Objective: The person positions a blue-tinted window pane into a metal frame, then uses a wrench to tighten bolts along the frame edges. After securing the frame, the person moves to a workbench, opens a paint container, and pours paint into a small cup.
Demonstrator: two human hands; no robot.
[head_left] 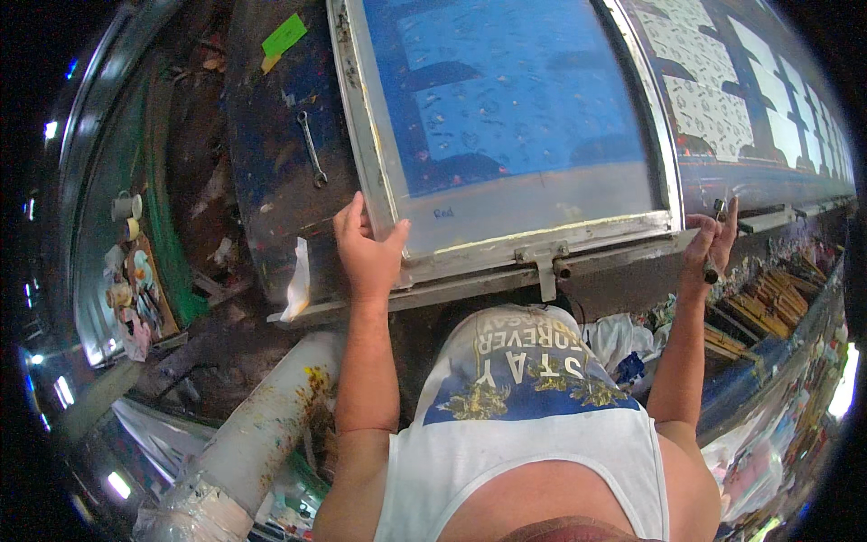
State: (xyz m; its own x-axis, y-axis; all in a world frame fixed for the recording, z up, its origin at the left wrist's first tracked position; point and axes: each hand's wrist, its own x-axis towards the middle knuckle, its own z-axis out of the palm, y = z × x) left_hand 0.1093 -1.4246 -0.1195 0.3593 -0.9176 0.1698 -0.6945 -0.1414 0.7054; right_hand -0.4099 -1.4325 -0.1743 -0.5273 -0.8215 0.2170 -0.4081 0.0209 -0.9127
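Observation:
A silk-screen printing frame (372,149) with pale metal bars and a blue mesh lies on the long table in front of me. My left hand (370,248) is closed around its near left corner, thumb on the bar and fingers along the outer side. Just beyond the near right corner is my right hand (710,242), its index finger stretched out and its other fingers bent around a short dark metal tool (711,273). The tool's exact kind is hidden by the fingers. At the middle of the near bar sits a metal clamp bracket (545,265) with a bolt.
A combination wrench (312,149) and a green card (284,35) lie left of the frame. A crumpled white strip (297,280) hangs at the table edge. Printed white sheets (709,117) run along the table to the right. A thick stained pipe (271,415) stands at lower left.

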